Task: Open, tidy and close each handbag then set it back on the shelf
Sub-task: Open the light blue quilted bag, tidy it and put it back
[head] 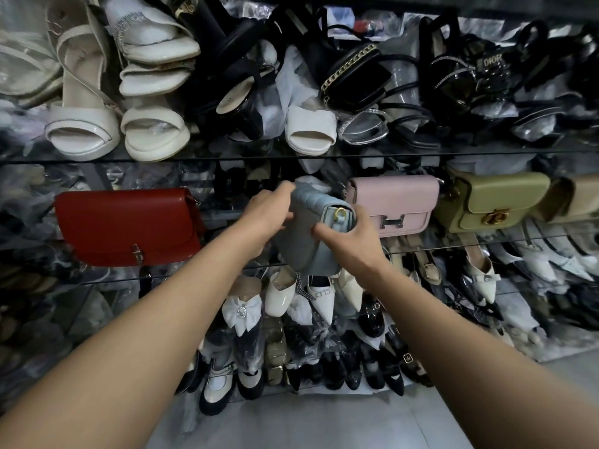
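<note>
Clamped on the blue bag (304, 247): left grip (269, 215) at its top, right grip (353, 241) round its end, held before the shelf (194, 273) between red bag (129, 225) and pink bag (395, 199). Best brace with one, ease the flap gently.

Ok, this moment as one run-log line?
pale blue handbag: in both hands | left hand: grips top | right hand: grips end | red handbag, pink handbag: shelved, closed
</note>
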